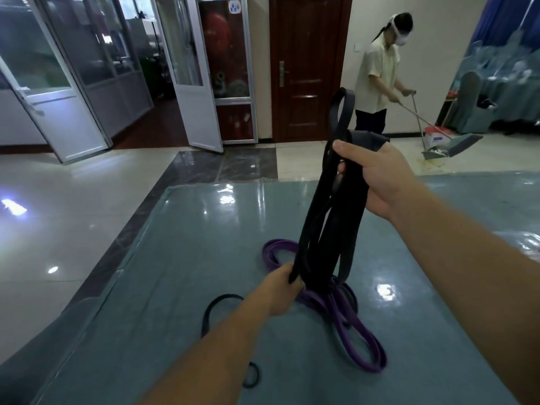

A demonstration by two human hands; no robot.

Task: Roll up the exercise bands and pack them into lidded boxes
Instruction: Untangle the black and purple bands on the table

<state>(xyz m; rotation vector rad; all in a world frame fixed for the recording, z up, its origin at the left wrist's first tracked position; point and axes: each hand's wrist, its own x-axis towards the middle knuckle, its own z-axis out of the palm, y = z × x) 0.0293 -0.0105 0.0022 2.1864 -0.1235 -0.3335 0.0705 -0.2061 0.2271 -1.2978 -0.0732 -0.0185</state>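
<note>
A bundle of wide black exercise bands (330,217) hangs in long loops above the table. My right hand (377,176) grips the bundle near its top, and one loop stands up above the fist. My left hand (282,290) grips the lower left strand of the same bundle. Under the hanging loops a purple band (344,325) lies tangled on the table. A thin black band (217,309) lies to the left of it, partly hidden by my left forearm. A small black ring (252,375) lies near the front. No box is in view.
The table (175,273) has a glossy blue-green cover; its left edge runs diagonally beside the tiled floor. At the back right a person (380,74) sweeps with a broom and dustpan (447,144). Glass doors stand open at the back left.
</note>
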